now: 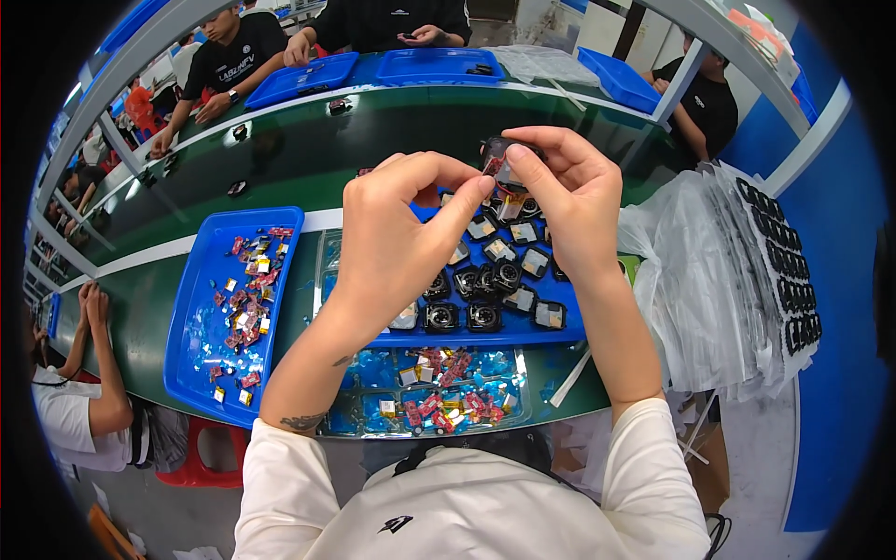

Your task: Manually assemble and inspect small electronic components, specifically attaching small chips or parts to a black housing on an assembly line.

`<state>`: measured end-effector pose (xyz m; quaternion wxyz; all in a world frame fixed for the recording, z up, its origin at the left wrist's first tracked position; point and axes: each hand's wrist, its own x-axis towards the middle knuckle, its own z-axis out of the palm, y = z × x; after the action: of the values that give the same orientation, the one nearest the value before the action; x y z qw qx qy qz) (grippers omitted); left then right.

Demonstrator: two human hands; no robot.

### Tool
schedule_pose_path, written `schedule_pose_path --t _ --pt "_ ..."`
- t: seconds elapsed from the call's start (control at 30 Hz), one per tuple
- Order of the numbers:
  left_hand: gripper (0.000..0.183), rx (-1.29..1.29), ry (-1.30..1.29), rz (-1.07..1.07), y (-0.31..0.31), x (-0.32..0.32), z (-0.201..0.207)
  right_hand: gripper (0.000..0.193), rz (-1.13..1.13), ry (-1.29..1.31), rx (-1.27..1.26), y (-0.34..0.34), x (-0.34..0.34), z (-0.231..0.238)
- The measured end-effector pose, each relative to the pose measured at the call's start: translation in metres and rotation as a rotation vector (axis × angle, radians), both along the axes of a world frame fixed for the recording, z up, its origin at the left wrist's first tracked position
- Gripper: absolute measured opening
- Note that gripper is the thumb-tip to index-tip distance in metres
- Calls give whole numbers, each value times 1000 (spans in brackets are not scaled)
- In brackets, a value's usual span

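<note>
Up above the worktop, and here is the action: the right hand has its fingers closed on a small black rounded-square plastic casing, thumb pressed across the near face, red and grey parts showing inside. In comes the left hand, thumb and forefinger tips drawn together right at the casing's left edge; whether something tiny sits between them cannot be told.

Just below the casing there's a flat silver-and-gold piece, and whether it hangs from the casing is unclear. Under both hands lies a wide blue plastic tray, scattered with black square housings, some showing grey backs, some round openings.

Nearer the body, a clear plastic compartment tray carries red circuit boards and silver cells, blue film scraps among them. Over on the left, a long blue plastic tray holds more of the same, all on the dark green worktop. To the right, crumpled clear plastic bags lie beside rows of black moulded parts. Across the way, people in black sit at blue trays.
</note>
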<state>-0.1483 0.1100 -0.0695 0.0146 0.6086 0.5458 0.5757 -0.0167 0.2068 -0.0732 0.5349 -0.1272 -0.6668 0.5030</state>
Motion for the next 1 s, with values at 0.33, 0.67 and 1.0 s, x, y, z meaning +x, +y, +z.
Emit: schedule_pose_path --t 0.33,0.67,1.0 --pt "16 -223 -558 -391 -1 -7 2 16 -74 -105 55 -12 2 2" --pt "18 -130 -523 -223 5 -9 1 17 18 -94 92 -12 0 3" --pt "17 -188 -319 -299 7 -25 9 16 102 -144 62 -12 5 11"
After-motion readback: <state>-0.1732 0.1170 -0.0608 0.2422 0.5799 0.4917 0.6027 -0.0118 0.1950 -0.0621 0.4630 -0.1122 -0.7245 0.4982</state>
